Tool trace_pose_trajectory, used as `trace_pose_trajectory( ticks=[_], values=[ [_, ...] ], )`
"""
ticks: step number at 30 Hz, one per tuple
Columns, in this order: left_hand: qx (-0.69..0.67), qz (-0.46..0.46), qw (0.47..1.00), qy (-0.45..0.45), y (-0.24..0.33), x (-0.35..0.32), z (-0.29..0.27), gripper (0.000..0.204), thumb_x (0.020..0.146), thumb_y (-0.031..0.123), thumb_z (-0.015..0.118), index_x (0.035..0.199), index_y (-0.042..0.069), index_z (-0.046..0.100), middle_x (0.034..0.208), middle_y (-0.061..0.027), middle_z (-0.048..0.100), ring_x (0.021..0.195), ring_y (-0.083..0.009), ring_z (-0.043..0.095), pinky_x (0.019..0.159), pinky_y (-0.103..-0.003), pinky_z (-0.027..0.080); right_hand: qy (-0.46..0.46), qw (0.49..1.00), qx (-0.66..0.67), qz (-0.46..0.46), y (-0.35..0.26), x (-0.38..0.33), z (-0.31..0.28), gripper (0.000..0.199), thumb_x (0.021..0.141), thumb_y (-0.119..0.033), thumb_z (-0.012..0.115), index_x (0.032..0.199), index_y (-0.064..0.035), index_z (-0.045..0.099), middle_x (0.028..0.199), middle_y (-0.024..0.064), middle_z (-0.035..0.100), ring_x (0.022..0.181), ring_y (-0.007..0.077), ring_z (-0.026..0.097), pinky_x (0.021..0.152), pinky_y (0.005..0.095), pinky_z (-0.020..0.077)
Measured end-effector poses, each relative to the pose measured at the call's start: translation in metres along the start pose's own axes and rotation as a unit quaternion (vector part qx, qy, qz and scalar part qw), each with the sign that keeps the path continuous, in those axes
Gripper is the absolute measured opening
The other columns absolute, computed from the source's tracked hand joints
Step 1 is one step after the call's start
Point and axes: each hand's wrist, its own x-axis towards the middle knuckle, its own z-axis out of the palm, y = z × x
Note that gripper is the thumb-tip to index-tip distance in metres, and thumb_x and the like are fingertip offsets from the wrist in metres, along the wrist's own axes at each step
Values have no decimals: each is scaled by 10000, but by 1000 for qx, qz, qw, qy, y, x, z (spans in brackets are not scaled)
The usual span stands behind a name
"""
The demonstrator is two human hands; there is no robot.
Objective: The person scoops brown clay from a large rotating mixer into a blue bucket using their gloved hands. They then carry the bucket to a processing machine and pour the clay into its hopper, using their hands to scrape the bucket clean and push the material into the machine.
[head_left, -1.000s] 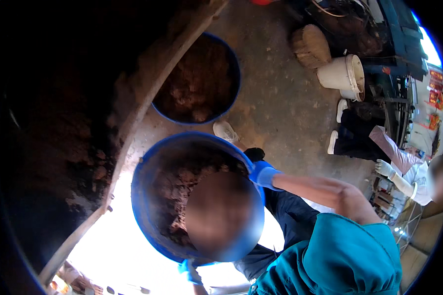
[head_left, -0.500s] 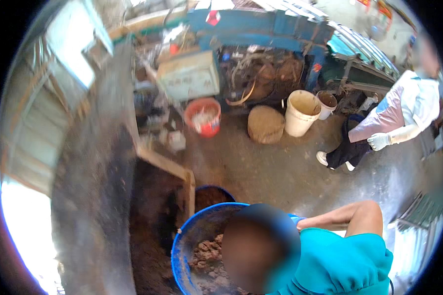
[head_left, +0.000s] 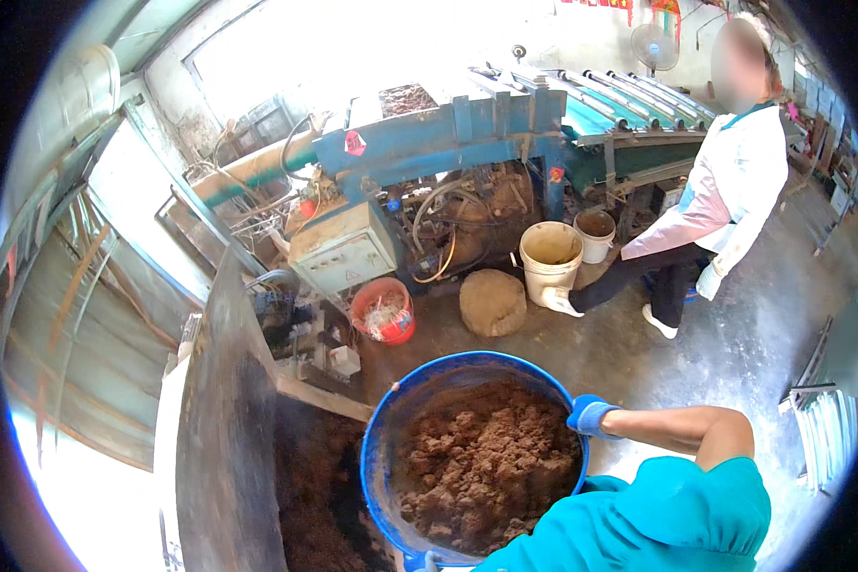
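A large round blue tub [head_left: 368, 448] stands in front of me, part-filled with crumbly brown clumps [head_left: 491, 458]. From the lower right my bare forearm and teal sleeve reach across to it. My right hand [head_left: 591, 417], in a blue glove, is closed on the tub's right rim. Down at the lower edge, a small greyish-blue shape [head_left: 431, 561] lies against the tub's near rim. It may be part of my left hand, but it is cut off and its fingers do not show.
Ahead are a red bucket [head_left: 383, 310], a brown round block [head_left: 493, 302] and a cream pail [head_left: 550, 255], before a blue machine [head_left: 439, 143]. A person in white [head_left: 748, 181] stands at the right, one foot by the pail. A dark upright panel [head_left: 229, 419] rises at left.
My view has tilted upward, and the tub's contents show more fully. The person in white has stretched a foot leftward to the cream pail. My right hand remains at the tub's rim.
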Motion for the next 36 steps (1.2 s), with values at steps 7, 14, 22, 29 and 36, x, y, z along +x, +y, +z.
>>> trace_pose_trajectory(
  ticks=[7,14,22,29,36],
  values=[
    [-228,-294,925,-82,88,153,-22,269,851,251,474,741,39,600,690,-124,590,631,-277,570,564,-396,447,41,998,50,24,28,90,-48,259,683,-178,533,797,30,639,719,220,607,662,319,618,571,397,475],
    [-104,-99,985,-92,34,238,30,177,801,198,523,784,54,624,721,-99,625,628,-220,591,533,-347,457,-15,999,17,24,14,206,-105,260,712,-209,527,830,-14,652,766,192,609,698,280,597,612,399,460],
    [-308,-100,942,88,76,389,-21,160,787,231,553,816,79,593,787,-104,593,729,-250,568,625,-368,466,26,999,23,-3,-139,295,-213,222,707,-148,514,823,-15,648,755,199,608,697,273,614,621,399,467],
    [-618,-262,691,267,143,598,-178,262,582,37,513,843,17,509,765,-21,494,649,-140,478,571,-250,433,181,968,77,-155,-314,370,-360,155,668,-148,541,677,-10,611,605,164,577,569,204,572,524,353,445],
    [-498,-12,784,371,120,788,-336,383,678,57,515,1051,-28,522,992,-105,557,853,-218,531,786,-309,436,235,855,323,-331,-456,388,-519,96,649,-73,594,684,13,618,585,112,582,548,170,550,502,313,433]
  ],
)
